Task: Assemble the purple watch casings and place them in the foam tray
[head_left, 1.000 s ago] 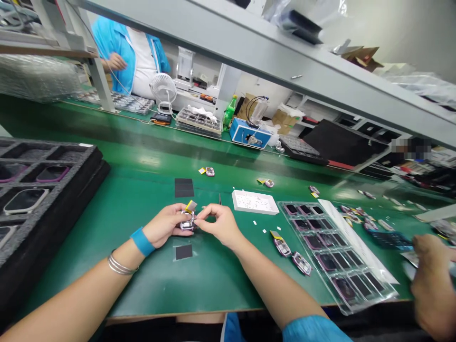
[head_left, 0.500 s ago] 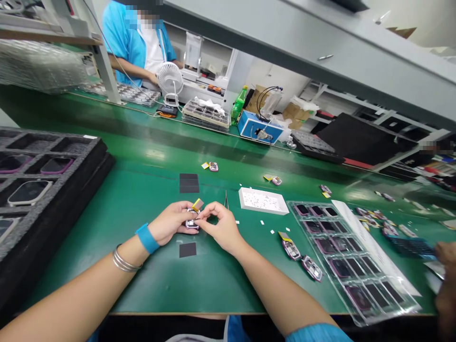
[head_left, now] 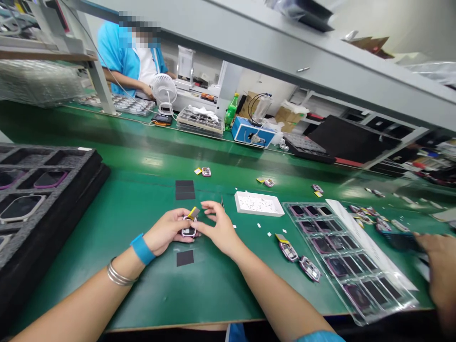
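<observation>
Smartwatch housing (head_left: 188, 232) sits in my left hand (head_left: 166, 232), pinched at its edges between thumb and fingers, just above the green bench mat (head_left: 142, 297), lower middle of the frame. A yellow tab (head_left: 194, 212) sticks up from its top edge, tilted toward the upper right. My right hand (head_left: 219, 229) is just beside it, its fingers (head_left: 209, 205) loosely curled and raised, not clearly gripping anything; can't tell if a fingertip touches the tab. Housing looks light, small and stiff, with a thin, probably slippery metal rim, so best held by the side edges. Tab looks soft and easy to bend, so not a place to grab. Blue wristband (head_left: 142, 249) and metal bangles (head_left: 121, 275) are on my left wrist. Black square pads (head_left: 185, 258) lie just below my hands, and tweezers (head_left: 222, 202) lie just past my right fingers. White card (head_left: 259, 204) with small white bits sits to the right, then two loose housings (head_left: 309, 269) and a clear blister tray (head_left: 390, 304) of dark screens. Grey foam tray (head_left: 60, 190) fills the far left. A co-worker's hand (head_left: 441, 266) is at the right edge, and a co-worker in a blue smock (head_left: 117, 52) is upper left, beside a white desk fan (head_left: 164, 88).
</observation>
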`<state>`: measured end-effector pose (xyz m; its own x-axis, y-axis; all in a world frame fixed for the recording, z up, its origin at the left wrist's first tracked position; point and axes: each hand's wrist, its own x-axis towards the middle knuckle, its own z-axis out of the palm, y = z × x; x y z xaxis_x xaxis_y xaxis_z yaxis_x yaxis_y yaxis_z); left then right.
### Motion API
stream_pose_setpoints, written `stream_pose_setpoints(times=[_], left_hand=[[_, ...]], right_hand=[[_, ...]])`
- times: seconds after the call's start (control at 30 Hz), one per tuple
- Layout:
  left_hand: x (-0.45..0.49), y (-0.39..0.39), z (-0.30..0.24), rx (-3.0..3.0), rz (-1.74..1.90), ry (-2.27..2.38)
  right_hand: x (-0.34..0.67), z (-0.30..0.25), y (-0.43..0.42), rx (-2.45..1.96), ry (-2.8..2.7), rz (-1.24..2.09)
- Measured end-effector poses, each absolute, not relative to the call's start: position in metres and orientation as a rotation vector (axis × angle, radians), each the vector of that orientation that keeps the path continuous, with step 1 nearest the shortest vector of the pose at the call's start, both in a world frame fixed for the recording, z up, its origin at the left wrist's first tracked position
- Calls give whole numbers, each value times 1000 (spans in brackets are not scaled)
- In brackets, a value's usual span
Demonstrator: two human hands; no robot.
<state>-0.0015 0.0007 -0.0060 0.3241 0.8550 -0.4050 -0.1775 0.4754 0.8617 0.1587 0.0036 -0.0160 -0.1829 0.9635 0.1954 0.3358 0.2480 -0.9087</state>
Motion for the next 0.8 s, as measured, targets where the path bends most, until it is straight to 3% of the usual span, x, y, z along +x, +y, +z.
stream_pose_setpoints(times=[0.07, 0.13, 0.4, 0.67, 0.8], left_hand=[[-2, 1, -6, 818, 767, 1004], [-4, 1, -5, 808, 756, 983], [-5, -1, -4, 832, 733, 903], [-8, 0, -3, 616, 839, 858], [-12, 0, 1, 571, 858, 793]], right_hand=[[160, -18, 9, -1144, -1558, 1200], [160, -18, 11, -1098, -1515, 1234], [157, -11, 0, -1188, -1773, 772], [155, -9, -9, -938, -2162, 246], [157, -9, -10, -886, -2155, 219]])
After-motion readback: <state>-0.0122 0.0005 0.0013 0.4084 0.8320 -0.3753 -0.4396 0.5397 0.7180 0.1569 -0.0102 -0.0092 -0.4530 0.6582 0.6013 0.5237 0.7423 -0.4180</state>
